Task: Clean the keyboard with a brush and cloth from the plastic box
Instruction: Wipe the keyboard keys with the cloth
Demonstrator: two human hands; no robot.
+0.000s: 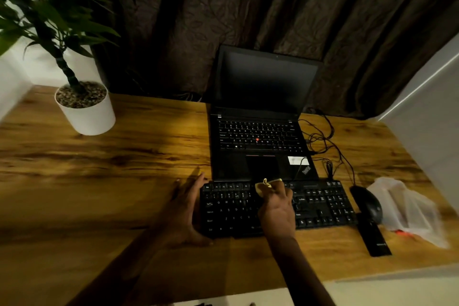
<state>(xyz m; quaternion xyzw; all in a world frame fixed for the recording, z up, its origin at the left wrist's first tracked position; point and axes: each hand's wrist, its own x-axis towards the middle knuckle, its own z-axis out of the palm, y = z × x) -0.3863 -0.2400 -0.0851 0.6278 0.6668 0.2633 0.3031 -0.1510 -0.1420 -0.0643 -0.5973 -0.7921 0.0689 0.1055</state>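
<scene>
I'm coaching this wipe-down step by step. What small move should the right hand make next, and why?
Probably slide the yellow cloth rightward along the upper key rows. The right hand grips it at the top middle of the keyboard, the left hand braces the left end, and the keys toward the number pad lie uncovered beside it.

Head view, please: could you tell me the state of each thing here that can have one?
Black laptop: lid open, screen dark.
Black flat keyboard: lying flat on the wooden desk.
Yellow cloth: bunched, pinched by the right hand on the keyboard's upper rows.
Left hand: fingers straight, resting on the keyboard's left end.
Translucent plastic box: open or closed, too blurred to tell.
White plant pot: upright.
</scene>
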